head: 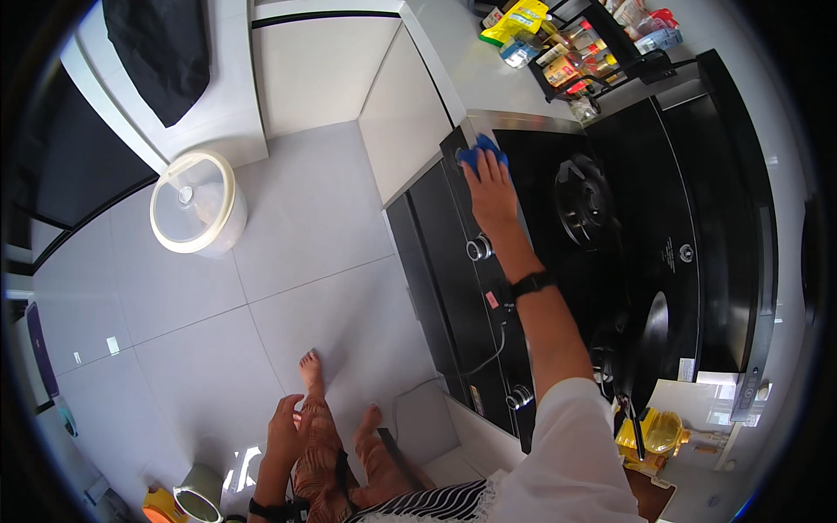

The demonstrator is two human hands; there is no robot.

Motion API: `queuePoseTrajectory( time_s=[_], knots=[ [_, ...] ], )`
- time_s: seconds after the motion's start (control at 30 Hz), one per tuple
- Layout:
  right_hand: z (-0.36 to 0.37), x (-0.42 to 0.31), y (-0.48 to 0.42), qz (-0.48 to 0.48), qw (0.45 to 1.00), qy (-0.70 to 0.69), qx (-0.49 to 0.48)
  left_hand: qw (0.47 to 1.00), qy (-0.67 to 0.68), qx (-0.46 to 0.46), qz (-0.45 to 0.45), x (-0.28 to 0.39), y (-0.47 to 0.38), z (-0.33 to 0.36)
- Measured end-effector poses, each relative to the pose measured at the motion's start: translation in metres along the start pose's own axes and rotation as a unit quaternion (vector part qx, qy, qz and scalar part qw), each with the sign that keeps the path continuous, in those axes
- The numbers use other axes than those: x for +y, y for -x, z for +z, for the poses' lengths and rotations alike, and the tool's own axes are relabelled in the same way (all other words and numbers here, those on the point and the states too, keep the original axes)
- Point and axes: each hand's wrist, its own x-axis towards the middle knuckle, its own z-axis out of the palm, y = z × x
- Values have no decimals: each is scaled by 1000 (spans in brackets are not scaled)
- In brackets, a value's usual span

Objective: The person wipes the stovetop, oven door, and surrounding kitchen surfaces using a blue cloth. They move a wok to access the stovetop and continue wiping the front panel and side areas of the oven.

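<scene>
My right hand (492, 196) presses a blue cloth (482, 151) onto the front edge of a black gas stove (543, 261), at its far left corner. A round burner (584, 199) sits beside the hand, and a silver control knob (479, 248) is just below the wrist. Over the floor, near my legs, my left hand (286, 425) hangs with its fingers slightly bent and holds nothing. Both wrists wear black bands.
A lidded plastic bin (194, 202) stands on the tiled floor (314, 216). Bottles and packets fill a black rack (546, 82) on the counter (480, 65). A pan (644, 366) and an oil bottle (666, 433) are at the lower right. A bucket (199, 495) stands at the lower left.
</scene>
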Motion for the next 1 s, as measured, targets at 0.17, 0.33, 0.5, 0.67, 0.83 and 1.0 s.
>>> queuePoseTrajectory(
  time_s=[0.17, 0.33, 0.5, 0.67, 0.83, 1.0],
  knots=[
    [38, -3, -60, -70, 987, 125, -76, 1000, -9, 3, -16, -21, -6, -10],
    [69, -7, -32, -152, 965, 87, -194, 999, -2, 12, -37, -40, -5, -16],
    [58, -22, 9, -233, 878, 49, -414, 998, 23, 29, -51, -48, -6, -20],
    [15, -23, 1, -3, 868, -217, -448, 997, 24, 54, -55, -51, -4, -29],
    [-37, 9, 21, 3, 926, -256, -276, 996, 20, 62, -58, -58, -1, -30],
    [-55, -8, 90, -60, 988, -136, -52, 997, 12, 47, -53, -60, -2, -16]
  ],
)
